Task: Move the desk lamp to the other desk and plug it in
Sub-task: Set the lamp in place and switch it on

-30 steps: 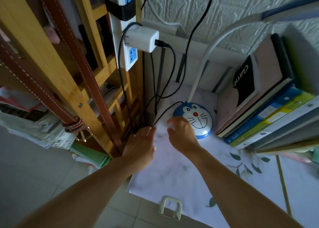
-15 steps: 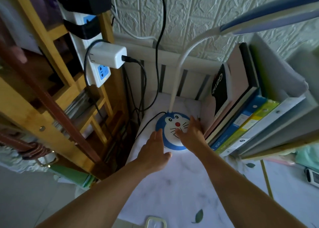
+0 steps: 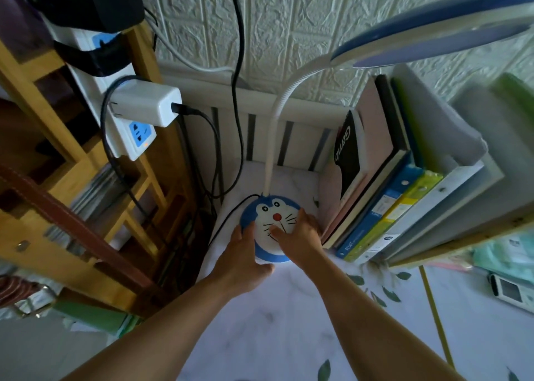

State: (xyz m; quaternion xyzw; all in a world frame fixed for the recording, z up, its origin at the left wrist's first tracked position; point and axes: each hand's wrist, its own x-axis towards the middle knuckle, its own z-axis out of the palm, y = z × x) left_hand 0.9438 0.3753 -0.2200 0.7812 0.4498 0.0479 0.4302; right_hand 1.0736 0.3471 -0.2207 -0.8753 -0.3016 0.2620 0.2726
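The desk lamp stands at the back of a white marble-patterned desk (image 3: 289, 323). Its round blue base (image 3: 271, 213) bears a cartoon cat face, a white gooseneck (image 3: 274, 120) rises from it, and the blue-and-white head (image 3: 433, 31) hangs at the upper right. My left hand (image 3: 245, 253) holds the base's left front edge. My right hand (image 3: 300, 233) lies on the base's right side, fingers over the face. A thin black lamp cord (image 3: 228, 222) leaves the base to the left, toward a white power strip (image 3: 127, 132) on the wooden shelf.
A wooden shelf unit (image 3: 72, 178) with a brown strap stands left of the desk. A white charger (image 3: 147, 109) and black adapters fill the strip, with several black cables hanging behind the desk. Upright books and binders (image 3: 390, 193) crowd the lamp's right. A white remote (image 3: 511, 291) lies at right.
Both hands moved forward from the desk surface onto the lamp base, one at each side. The view tilted up and closer to the wall.
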